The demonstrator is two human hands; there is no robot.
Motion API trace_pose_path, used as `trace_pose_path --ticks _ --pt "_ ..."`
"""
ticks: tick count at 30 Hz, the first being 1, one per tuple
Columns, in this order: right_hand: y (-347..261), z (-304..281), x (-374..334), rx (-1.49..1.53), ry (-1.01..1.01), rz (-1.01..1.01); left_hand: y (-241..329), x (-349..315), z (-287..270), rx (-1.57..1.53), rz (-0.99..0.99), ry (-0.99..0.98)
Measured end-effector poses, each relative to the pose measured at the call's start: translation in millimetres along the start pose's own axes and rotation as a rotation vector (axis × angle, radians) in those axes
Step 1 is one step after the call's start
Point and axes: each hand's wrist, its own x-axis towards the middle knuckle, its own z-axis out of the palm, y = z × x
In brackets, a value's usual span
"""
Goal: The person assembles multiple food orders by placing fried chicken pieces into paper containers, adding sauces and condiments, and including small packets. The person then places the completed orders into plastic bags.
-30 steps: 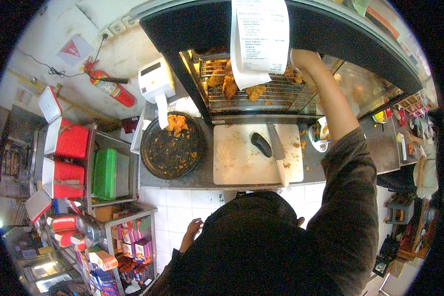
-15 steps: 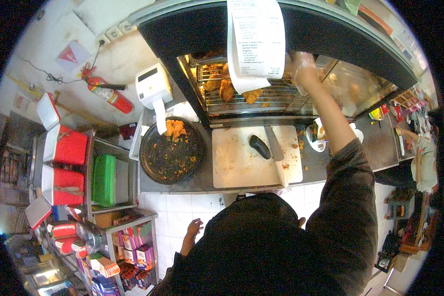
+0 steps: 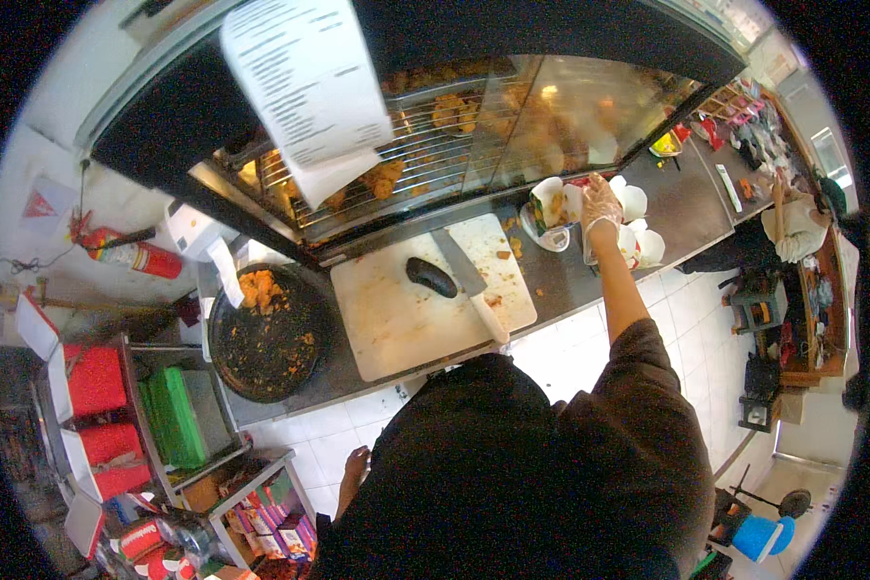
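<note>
My right hand, in a clear plastic glove, reaches over the counter among white paper cups. Its fingers look bent together; what they hold, if anything, is hidden. Just left of it stands a white tub with a dark green packet in it. My left hand hangs bare and low by my side, fingers loosely apart, holding nothing visible. Between the arms lies a white cutting board with a white-handled knife and a glossy black oval object. A round black tray holds crumbs and fried pieces.
A glass-fronted warming cabinet with fried chicken on racks lines the counter's back. A long paper receipt hangs before it. At left are a receipt printer and fire extinguisher. Another person stands far right.
My right hand has come out of the warming cabinet and down to the white cups at the right. The view has turned rightward, and my left hand stays low at my side.
</note>
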Motion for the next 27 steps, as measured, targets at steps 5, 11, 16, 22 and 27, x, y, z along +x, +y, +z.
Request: trace_pose_path --ticks 5,11,16,22,27 --pt "29 12 38 -0.475 -0.579 0.425 35 -17 -11 0.042 0.022 0.132" --pt "71 23 52 -0.665 -0.576 -0.153 101 -23 39 -0.058 0.01 0.23" --pt "49 -31 32 -0.602 -0.64 -0.261 109 -12 109 0.187 0.087 0.078" --pt "35 -12 56 -0.647 -0.803 -0.376 129 8 205 0.122 0.081 0.019" --pt "66 5 30 -0.268 -0.527 -0.021 147 -11 279 0.028 0.177 0.146"
